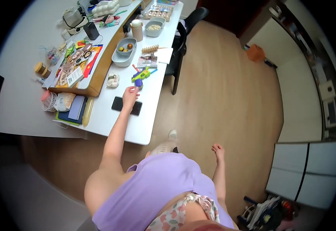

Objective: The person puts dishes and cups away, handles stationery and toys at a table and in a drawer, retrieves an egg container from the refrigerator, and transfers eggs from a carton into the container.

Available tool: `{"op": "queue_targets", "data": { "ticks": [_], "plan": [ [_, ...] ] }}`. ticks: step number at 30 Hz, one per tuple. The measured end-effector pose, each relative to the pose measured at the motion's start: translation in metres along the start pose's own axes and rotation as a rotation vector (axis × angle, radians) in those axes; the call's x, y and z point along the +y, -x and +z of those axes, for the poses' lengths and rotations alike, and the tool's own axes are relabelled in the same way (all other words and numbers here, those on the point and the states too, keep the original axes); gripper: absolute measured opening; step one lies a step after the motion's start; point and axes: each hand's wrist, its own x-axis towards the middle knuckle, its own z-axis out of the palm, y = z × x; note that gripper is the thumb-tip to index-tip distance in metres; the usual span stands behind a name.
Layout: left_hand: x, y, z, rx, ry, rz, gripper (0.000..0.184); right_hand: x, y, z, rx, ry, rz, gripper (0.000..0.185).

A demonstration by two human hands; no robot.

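We are standing at a white desk, with a black chair sitting by its edge and the wood-toned floor stretching rightward. Above a black phone, our left grip is curling narrowly at the purple end of a green toy lying on the desk; we are not seeing whether it is holding it. Our right grip is hanging over the floor, partly curled.
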Motion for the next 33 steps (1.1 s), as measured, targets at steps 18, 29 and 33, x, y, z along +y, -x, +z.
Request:
{"op": "queue_targets", "data": {
  "ticks": [18,29,33],
  "plan": [
    [0.036,-0.186,-0.002,0.623,-0.084,-0.408,0.065,-0.409,-0.299,0.289,-0.637,0.580,-0.957,0.041],
    [0.061,-0.091,0.150,0.689,-0.930,-0.119,0.070,-0.464,-0.344,0.503,-0.926,1.049,-1.056,0.052],
    [0.053,-0.091,0.162,0.706,-0.977,-0.170,0.064,-0.450,-0.334,0.515,-0.946,1.076,-1.050,0.052]
  ]
}}
